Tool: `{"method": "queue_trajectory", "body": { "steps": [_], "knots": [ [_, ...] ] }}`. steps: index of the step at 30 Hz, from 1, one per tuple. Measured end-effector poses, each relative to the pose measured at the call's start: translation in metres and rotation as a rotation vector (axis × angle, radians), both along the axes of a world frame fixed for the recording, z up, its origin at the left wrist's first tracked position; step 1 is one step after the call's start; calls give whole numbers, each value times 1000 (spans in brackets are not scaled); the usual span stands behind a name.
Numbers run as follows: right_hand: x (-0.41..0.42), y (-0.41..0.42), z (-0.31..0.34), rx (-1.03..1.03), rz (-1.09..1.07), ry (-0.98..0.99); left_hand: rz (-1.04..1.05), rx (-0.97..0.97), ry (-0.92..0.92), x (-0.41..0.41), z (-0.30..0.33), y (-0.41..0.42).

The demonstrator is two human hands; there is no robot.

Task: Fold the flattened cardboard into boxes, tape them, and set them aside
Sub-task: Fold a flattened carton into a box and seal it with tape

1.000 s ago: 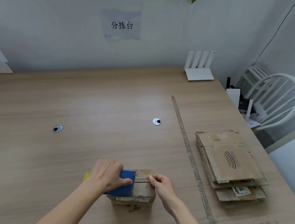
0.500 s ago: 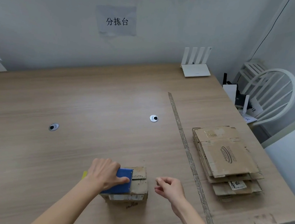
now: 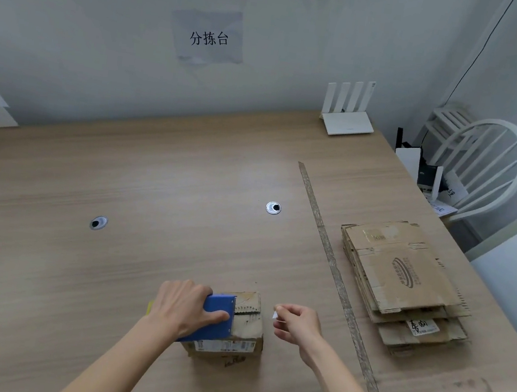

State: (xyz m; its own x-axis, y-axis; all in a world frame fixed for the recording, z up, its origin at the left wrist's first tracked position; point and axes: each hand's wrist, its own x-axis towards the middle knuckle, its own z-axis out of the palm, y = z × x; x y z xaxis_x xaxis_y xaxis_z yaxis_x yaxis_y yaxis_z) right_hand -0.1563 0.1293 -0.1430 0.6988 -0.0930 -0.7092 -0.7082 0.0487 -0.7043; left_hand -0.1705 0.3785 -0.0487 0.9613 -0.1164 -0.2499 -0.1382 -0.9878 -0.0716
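Just one box (image 3: 246, 324), two hands

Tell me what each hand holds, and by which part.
Left hand grips the blue tape dispenser over its top, on the box. Right hand pinches something small and white.

We read "分拣台" on the paper sign (image 3: 208, 38) taped to the wall; print on the flattened cardboard stack (image 3: 404, 274) and box label (image 3: 224, 345) is illegible.

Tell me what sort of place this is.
Probably a small packing or sorting station in an office room: a wall sign reading "分拣台" (sorting table), a stack of flattened cardboard on the wooden table, and a router by the wall.
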Motion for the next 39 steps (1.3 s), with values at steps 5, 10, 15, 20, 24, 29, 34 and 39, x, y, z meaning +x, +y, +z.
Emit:
{"method": "queue_trajectory", "body": {
  "steps": [5,10,15,20,24,29,34,39],
  "knots": [
    [-10,15,-18,-46,22,50,-3,-32,-32,-4,-5,3],
    [-13,22,-20,-100,152,85,-15,-56,-59,-9,-8,5],
    [-13,11,6,-330,496,-334,-26,-81,-65,-10,-9,9],
    [-8,27,14,-660,1245,-682,-51,-71,-47,-5,-3,8],
    [-8,30,15,-812,1250,-787,-61,-85,-37,-4,-2,12],
    [-8,26,11,-900,1395,-956,-11,-98,8,-2,5,34],
    [-3,34,17,-966,1500,-1031,5,-71,44,-7,9,53],
    [-5,5,11,-983,1509,-921,7,29,73,-13,13,74]
  ]
}}
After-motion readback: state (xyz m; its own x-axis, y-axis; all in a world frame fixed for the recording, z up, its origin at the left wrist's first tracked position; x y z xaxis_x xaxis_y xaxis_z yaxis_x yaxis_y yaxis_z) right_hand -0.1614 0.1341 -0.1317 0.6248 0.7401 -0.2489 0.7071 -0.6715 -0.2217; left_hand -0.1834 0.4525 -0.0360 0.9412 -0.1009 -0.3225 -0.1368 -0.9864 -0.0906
